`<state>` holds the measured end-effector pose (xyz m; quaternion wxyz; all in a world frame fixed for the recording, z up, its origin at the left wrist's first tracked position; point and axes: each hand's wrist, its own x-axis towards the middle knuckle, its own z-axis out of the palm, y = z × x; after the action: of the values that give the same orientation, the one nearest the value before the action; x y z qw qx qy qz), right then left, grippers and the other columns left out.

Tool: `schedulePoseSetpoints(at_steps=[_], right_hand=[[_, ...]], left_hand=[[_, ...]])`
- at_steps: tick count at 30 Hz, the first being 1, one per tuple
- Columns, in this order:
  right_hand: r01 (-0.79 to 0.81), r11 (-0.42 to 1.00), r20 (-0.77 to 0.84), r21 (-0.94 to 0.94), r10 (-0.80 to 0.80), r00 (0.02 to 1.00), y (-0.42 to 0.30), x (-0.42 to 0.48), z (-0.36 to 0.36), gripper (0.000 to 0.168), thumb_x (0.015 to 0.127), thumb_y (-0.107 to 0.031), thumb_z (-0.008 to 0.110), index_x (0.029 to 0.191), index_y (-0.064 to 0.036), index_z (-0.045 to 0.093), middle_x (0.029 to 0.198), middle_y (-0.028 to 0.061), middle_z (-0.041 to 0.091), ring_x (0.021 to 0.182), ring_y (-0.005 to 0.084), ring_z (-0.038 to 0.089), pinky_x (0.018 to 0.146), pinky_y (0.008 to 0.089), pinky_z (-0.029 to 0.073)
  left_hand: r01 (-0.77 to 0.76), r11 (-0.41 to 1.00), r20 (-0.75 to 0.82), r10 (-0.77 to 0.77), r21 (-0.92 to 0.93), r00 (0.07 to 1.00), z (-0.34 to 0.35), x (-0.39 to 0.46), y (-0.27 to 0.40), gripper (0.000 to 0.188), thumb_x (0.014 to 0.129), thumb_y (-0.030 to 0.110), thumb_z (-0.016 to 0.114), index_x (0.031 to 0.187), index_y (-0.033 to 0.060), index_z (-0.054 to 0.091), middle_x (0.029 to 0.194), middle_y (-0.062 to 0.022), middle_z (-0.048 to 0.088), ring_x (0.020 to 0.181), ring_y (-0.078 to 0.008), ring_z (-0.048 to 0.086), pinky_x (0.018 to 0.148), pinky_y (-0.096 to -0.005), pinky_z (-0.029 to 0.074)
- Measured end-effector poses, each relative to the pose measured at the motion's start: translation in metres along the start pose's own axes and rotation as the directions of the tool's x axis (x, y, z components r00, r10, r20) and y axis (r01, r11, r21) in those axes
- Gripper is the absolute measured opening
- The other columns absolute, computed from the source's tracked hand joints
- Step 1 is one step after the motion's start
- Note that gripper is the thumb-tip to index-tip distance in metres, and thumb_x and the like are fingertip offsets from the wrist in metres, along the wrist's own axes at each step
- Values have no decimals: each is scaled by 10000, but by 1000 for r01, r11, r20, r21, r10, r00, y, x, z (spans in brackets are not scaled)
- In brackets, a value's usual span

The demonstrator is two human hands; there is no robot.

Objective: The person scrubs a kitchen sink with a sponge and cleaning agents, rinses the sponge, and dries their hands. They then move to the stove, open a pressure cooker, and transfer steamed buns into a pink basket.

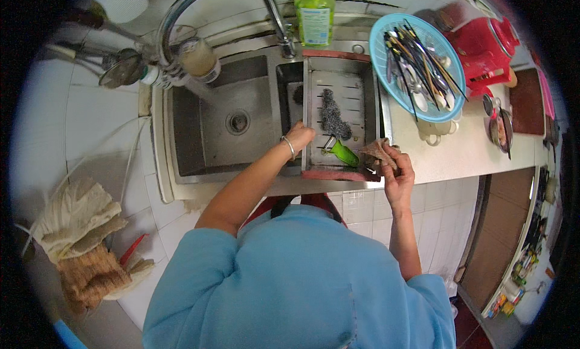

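A metal drainer tray (pixel 337 75) with slots and reddish end strips sits over the right side of a steel double sink (pixel 217 142). My left hand (pixel 300 139), with a bangle at the wrist, is closed at the tray's left rim; its fingertips are hard to make out. In my right hand (pixel 398 172) is a crumpled brownish cloth (pixel 379 152), held at the tray's right rim near the front corner. A dark steel wool scourer (pixel 334 115) lies in the tray, and just in front of it a green-handled peeler (pixel 345 154).
A chrome faucet (pixel 272 7) arches over the left basin. Behind the tray stands a green soap bottle (pixel 314 20). On the right counter are a blue colander (pixel 378 68) of chopsticks and spoons, a pale cup (pixel 432 133) and a red container (pixel 482 43).
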<state>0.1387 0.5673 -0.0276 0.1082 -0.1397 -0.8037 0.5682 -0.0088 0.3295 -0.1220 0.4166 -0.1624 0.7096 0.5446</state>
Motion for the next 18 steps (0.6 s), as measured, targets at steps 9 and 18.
schedulePoseSetpoints(at_steps=[9,18], right_hand=[[44,997,136,66,-53,989,-20,14,27,301,805,43,531,1083,-42,610,1005,93,570,937,184,558,843,269,435],[-168,859,125,483,122,985,-27,52,19,183,868,-79,474,1018,-22,563,1036,53,586,938,118,529,830,251,415]], left_hand=[[-52,992,33,49,113,998,-66,-66,-5,307,687,207,564,900,-11,526,898,-112,506,823,-216,491,771,-373,397],[-84,974,-114,110,209,987,-195,-94,-94,195,685,174,590,780,26,507,741,-48,489,671,-166,474,586,-334,422]])
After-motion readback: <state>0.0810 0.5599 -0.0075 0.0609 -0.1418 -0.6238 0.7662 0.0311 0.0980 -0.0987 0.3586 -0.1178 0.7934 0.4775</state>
